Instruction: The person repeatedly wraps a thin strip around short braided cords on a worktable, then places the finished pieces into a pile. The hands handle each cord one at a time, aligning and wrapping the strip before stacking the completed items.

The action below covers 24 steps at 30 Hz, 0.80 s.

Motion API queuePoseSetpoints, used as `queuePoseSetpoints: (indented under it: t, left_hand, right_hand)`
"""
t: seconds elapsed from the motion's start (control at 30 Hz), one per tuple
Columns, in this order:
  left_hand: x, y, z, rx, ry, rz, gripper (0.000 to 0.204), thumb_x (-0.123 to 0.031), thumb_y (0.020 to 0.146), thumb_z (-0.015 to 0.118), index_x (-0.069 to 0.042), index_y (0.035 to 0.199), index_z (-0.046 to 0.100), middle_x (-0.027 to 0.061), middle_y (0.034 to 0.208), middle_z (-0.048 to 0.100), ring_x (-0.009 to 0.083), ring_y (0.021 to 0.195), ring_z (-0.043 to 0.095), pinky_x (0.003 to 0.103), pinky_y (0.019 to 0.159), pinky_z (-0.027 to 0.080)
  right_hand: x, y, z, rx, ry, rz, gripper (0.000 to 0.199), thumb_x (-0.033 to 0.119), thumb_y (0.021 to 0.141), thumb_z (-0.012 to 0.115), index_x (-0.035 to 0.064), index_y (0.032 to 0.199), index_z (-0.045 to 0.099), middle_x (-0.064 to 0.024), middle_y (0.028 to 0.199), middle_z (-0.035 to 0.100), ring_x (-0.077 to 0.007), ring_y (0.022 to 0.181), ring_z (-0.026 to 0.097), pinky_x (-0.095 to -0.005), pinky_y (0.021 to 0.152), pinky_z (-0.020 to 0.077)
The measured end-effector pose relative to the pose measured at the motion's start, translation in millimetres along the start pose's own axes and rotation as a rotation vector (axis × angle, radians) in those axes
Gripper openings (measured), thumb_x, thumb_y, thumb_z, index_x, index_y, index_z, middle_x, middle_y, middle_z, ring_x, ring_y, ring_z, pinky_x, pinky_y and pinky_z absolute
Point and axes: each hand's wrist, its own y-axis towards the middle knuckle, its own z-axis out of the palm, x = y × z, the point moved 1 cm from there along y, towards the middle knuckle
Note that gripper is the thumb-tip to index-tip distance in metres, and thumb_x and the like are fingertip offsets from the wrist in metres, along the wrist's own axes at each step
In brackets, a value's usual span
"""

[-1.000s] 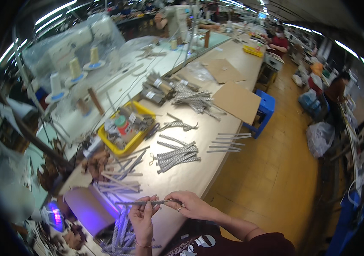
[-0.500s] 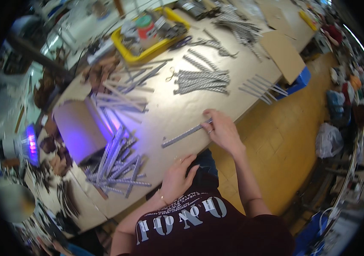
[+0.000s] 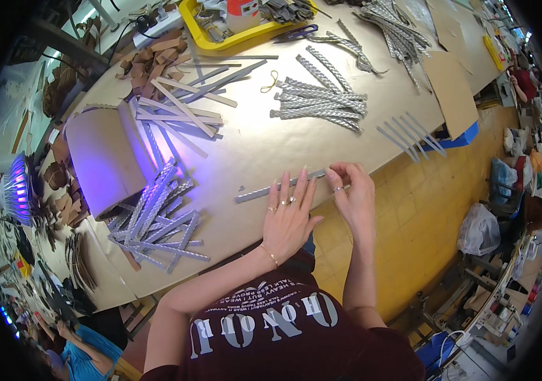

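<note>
A narrow silver braided strip lies on the tabletop near its front edge, running left to right. My left hand rests flat across its middle, fingers stretched out and slightly apart, hiding part of it. At the strip's right end my right hand is closed, with thumb and forefinger pinching the tip. Beyond them, a row of similar braided strips is laid out. To the left, a loose heap of silver strips lies beside a brown curved drum-like form lit purple.
A purple-lit lamp stands at far left. Plain flat strips and brown scraps lie behind the drum. A yellow tray holds a container. Several thin grey strips overhang the right edge near cardboard.
My left hand has moved from the table's front edge onto the braided strip and flattened. My right hand stays at the strip's right end, its fingers more curled. The whole view has shifted.
</note>
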Motion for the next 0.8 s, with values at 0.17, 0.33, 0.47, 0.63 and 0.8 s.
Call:
queuePoseSetpoints:
  t: [0.17, 0.33, 0.47, 0.63, 0.8]
  left_hand:
    - [4.5, 8.3, 8.6, -0.005, 0.007, -0.012, 0.079, -0.048, 0.087, 0.065, -0.013, 0.152, 0.036, 0.0128, 0.162, 0.023, 0.0418, 0.147, 0.022, 0.054, 0.119, 0.016]
    - [5.8, 7.4, 11.9, -0.020, 0.100, 0.010, 0.078, -0.050, 0.087, 0.065, -0.016, 0.152, 0.038, 0.0105, 0.162, 0.026, 0.0388, 0.147, 0.023, 0.052, 0.119, 0.016]
    - [5.7, 6.7, 15.0, -0.025, 0.092, -0.005, 0.076, -0.051, 0.087, 0.064, -0.018, 0.151, 0.040, 0.0092, 0.161, 0.027, 0.0373, 0.147, 0.024, 0.052, 0.120, 0.015]
    - [5.8, 4.9, 15.8, -0.030, 0.115, -0.006, 0.075, -0.053, 0.086, 0.064, -0.021, 0.150, 0.042, 0.0079, 0.161, 0.028, 0.0367, 0.147, 0.025, 0.051, 0.120, 0.014]
    - [5.1, 6.0, 15.4, -0.051, 0.140, -0.015, 0.074, -0.053, 0.084, 0.065, -0.022, 0.148, 0.044, 0.0068, 0.161, 0.028, 0.0361, 0.147, 0.025, 0.050, 0.121, 0.014]
  right_hand:
    - [3.6, -1.5, 9.0, -0.078, -0.075, -0.029, 0.018, 0.018, 0.088, 0.073, 0.0026, 0.095, 0.068, -0.0091, 0.088, 0.065, -0.0236, 0.075, 0.065, -0.0344, 0.069, 0.0509]
    - [4.0, 4.1, 9.0, -0.112, 0.109, 0.044, 0.017, 0.002, 0.081, 0.076, -0.0006, 0.095, 0.068, -0.0067, 0.081, 0.061, -0.0135, 0.065, 0.055, -0.0268, 0.062, 0.0466]
    - [1.1, 15.0, -0.9, 0.041, 0.074, -0.027, 0.015, 0.001, 0.080, 0.076, -0.0006, 0.094, 0.069, -0.0061, 0.078, 0.060, -0.0125, 0.063, 0.052, -0.0264, 0.062, 0.0453]
    - [1.8, 25.3, -7.5, 0.151, -0.067, -0.065, 0.011, 0.014, 0.083, 0.076, 0.0066, 0.089, 0.070, -0.0058, 0.081, 0.065, -0.0196, 0.064, 0.065, -0.0312, 0.059, 0.0491]
    - [6.4, 33.6, -10.3, 0.226, -0.122, -0.094, 0.012, 0.016, 0.084, 0.075, 0.0065, 0.088, 0.069, -0.0059, 0.082, 0.065, -0.0208, 0.065, 0.066, -0.0318, 0.059, 0.0492]
